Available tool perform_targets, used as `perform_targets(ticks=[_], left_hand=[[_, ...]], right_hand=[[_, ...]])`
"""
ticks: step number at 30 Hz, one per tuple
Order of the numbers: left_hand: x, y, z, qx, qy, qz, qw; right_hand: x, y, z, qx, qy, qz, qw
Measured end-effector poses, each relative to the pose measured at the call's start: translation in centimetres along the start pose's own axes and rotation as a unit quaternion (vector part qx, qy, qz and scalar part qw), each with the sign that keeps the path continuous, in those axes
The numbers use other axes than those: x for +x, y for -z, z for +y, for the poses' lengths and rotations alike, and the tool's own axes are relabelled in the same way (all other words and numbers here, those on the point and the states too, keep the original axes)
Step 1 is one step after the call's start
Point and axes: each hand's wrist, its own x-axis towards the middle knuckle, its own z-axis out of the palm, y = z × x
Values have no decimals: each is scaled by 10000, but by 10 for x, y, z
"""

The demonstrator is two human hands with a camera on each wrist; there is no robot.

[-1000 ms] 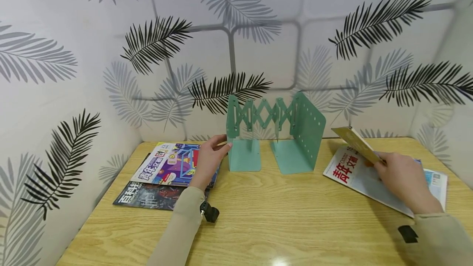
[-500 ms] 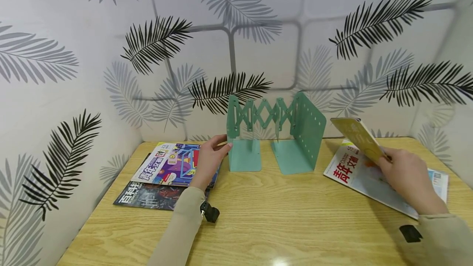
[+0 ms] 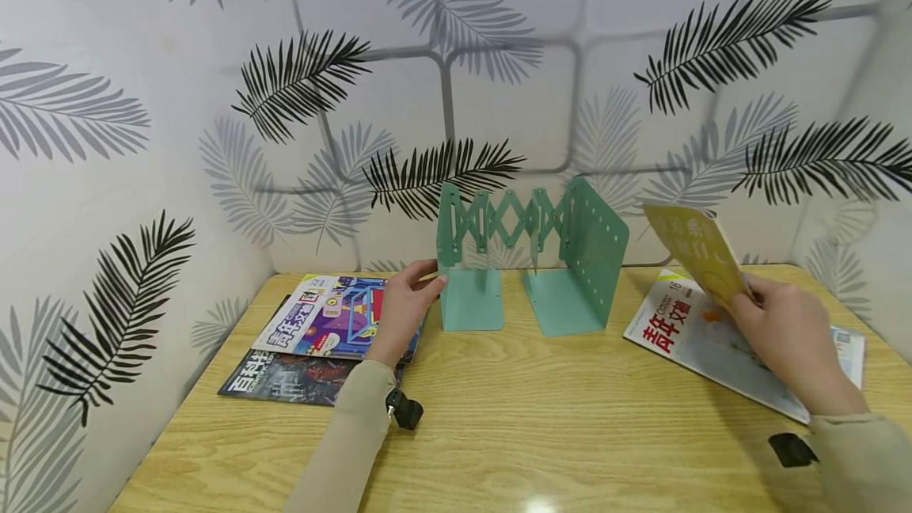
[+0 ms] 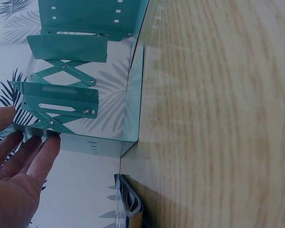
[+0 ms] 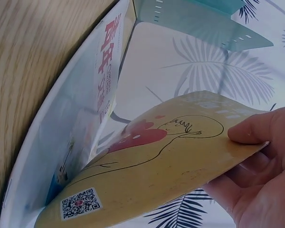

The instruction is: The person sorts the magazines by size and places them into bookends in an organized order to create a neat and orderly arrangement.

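Observation:
A green expandable metal bookend (image 3: 601, 252) stands against the wall at the back of the table, its zigzag links spread between the two end panels. My left hand (image 3: 404, 309) pinches its left panel at the front edge; in the left wrist view the thumb lies on one side and the fingers (image 4: 43, 159) on the other. On the right, my right hand (image 3: 787, 339) grips a yellow softcover magazine (image 3: 694, 252) by its near edge, thumb on the cover. The far end is lifted, and its cover shows a line drawing and a QR code (image 5: 80, 203). A white magazine (image 3: 664, 319) lies below it.
Two magazines overlap on the left of the table, a purple one (image 3: 324, 315) on top of a dark one (image 3: 285, 377). The left forearm reaches past their right side. A wall covering with leaf prints (image 3: 506, 101) rises right behind the table (image 3: 556, 426).
My right hand has raised the far end of the yellow magazine and tilted it steeper, so more of its cover shows. The left hand and the bookend have stayed still.

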Motion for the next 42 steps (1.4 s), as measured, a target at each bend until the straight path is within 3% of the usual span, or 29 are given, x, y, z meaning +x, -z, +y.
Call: perform_targets(ticks=[9,23,29,36,42], left_hand=[[0,1,1,-6,-1,-3,10000],[1,0,-1,21,-5,24,10000],[1,0,0,28,-10,15,10000],[20,-1,-35,8,1,97,10000],[20,0,-38,-68,-37,149,9999]], right_hand=[[1,0,-5,168,-220,183,9994],[-1,0,-12,514,-231,1095,9924],[-1,0,-14,701,-353,1237,9892],[-1,0,-16,966,-679,1158,9862],[-2,-1,-18,1114,-772,1205,9834]])
